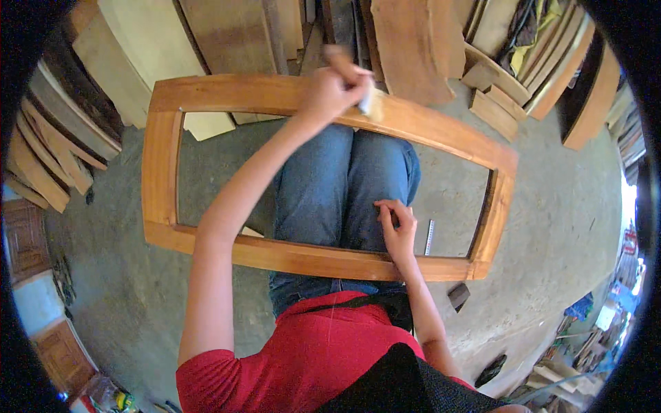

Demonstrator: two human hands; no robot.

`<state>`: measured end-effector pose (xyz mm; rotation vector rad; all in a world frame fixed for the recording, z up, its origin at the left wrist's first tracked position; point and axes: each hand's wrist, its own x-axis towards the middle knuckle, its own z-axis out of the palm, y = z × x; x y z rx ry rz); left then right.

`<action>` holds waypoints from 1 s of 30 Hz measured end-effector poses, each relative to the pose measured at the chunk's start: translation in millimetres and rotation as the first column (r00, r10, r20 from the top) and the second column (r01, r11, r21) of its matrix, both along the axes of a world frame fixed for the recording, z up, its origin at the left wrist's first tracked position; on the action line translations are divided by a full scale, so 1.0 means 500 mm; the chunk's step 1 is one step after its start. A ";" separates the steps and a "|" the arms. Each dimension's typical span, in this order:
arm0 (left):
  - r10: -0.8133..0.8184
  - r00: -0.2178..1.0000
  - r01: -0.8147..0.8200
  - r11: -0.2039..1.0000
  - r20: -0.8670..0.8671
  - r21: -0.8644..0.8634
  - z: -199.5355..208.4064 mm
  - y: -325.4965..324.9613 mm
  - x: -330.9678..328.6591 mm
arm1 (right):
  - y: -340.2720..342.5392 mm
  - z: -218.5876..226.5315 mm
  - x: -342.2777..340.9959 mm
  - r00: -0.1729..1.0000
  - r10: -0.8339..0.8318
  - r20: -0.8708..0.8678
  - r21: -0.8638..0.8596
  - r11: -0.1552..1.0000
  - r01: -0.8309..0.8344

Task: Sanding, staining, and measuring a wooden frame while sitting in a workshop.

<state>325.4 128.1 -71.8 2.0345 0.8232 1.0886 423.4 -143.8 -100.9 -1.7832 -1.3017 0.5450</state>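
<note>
A wooden frame (323, 261) with a large rectangular opening lies across my lap, its wood a glossy orange-brown. My left hand (329, 93) reaches over the opening and grips a paintbrush (340, 60) by its brown handle. The brush is smeared by motion; its pale bristles are down at the far rail and appear to touch it. My right hand (399, 230) rests on my right thigh inside the opening, fingers loosely bent and apart, holding nothing. The right wrist crosses the near rail. Through the opening show my blue jeans (313, 186).
Boards (413, 48) lean along the far side, with more planks (51, 148) at the left. A thin ruler-like strip (429, 237) and a dark wood block (458, 296) lie on the concrete floor (551, 213). Scrap wood (561, 375) is piled at the lower right.
</note>
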 end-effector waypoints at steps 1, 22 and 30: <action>0.000 0.998 -0.003 0.998 0.059 0.062 0.003 0.011 -0.037 | -0.001 -0.001 0.005 1.000 -0.014 -0.001 0.004 1.000 0.014; 0.410 0.775 -0.109 0.836 -0.482 0.537 0.036 -0.007 -0.201 | 0.004 0.000 0.003 0.996 -0.044 0.084 0.093 0.995 0.037; -0.006 0.832 0.326 0.814 -0.554 0.480 0.009 -0.122 0.091 | 0.003 -0.005 0.006 0.995 -0.076 0.058 0.057 0.996 0.072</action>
